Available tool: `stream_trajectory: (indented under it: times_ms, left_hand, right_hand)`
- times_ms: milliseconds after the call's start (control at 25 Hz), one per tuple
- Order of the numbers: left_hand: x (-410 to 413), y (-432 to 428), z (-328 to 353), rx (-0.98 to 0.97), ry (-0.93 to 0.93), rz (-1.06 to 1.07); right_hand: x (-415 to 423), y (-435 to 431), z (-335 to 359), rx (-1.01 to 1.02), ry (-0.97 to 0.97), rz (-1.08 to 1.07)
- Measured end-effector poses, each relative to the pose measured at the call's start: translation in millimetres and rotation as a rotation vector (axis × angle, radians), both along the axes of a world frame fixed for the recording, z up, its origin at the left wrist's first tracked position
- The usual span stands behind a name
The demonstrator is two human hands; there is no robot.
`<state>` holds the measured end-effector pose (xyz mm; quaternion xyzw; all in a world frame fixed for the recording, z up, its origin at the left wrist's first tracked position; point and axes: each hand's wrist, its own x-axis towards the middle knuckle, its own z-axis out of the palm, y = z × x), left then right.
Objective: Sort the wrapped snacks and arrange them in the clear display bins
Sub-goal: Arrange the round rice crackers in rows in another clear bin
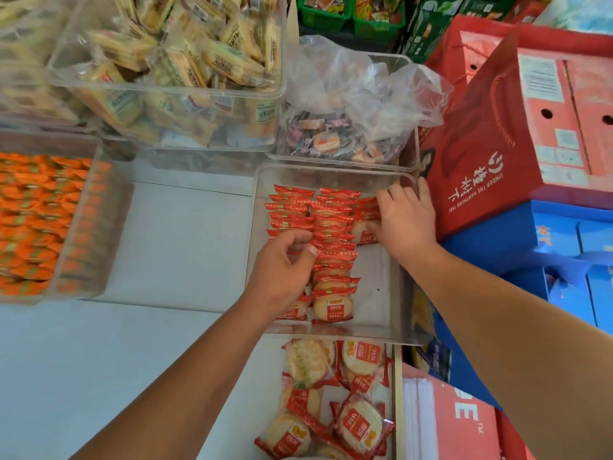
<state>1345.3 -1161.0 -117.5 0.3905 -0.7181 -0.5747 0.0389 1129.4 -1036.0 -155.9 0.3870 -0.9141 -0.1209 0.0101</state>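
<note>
A clear display bin sits at centre right on the white shelf. Inside it stand rows of red-wrapped round crackers, overlapping like tiles. My left hand reaches into the left row with thumb and fingers curled round the packs there. My right hand lies over the short right-hand row, fingers spread and touching the packs. The bin's near right part is bare. Several loose red-wrapped crackers lie in a heap on the shelf in front of the bin.
A bin of orange packs stands at the left. Behind are a bin of yellow packs and a bin holding a clear plastic bag of dark wrapped snacks. Red gift boxes and blue boxes crowd the right.
</note>
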Motion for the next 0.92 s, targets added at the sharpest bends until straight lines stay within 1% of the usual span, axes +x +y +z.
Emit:
stream_trajectory:
  times_ms: [80,200,400,480,560,640,680,760,840,920]
  left_hand:
    - [13.2,5.2,9.9,-0.013,0.031,0.011]
    - [42.4,17.4,25.6,-0.032,0.071,0.024]
    - [107.1,51.7,36.2,0.003,0.086,0.032]
    - [140.2,67.1,26.5,0.001,0.077,0.054]
    - [177.5,85.2,2.6,-0.024,-0.014,0.035]
    - [213.0,102.8,-33.8,-0.051,-0.167,-0.045]
    - [227.3,111.7,-53.2,-0.066,-0.265,-0.116]
    - [246.9,129.6,-82.6,-0.129,-0.436,-0.271]
    - [252.3,142.2,-99.2,-0.218,-0.488,-0.343]
    - [250.2,148.2,-104.9,-0.345,-0.469,-0.382]
  right_hand:
    - [11.0,1.5,11.6,-0.061,-0.033,-0.035]
    - [43.0,5.9,42.0,-0.216,-0.146,-0.098]
    - [138.4,24.9,103.9,-0.466,-0.328,-0.146]
    - [187.8,53.9,112.5,-0.576,-0.459,-0.155]
    - [238.8,96.4,97.2,-0.641,-0.645,-0.226]
    - [278.8,144.3,66.7,-0.637,-0.806,-0.384]
    - [293.6,166.1,49.6,-0.608,-0.832,-0.469]
    - [313.7,200.4,22.2,-0.519,-0.809,-0.599]
    - [318.7,217.4,6.6,-0.477,-0.806,-0.655]
    - [316.2,222.5,-4.3,-0.414,-0.813,-0.674]
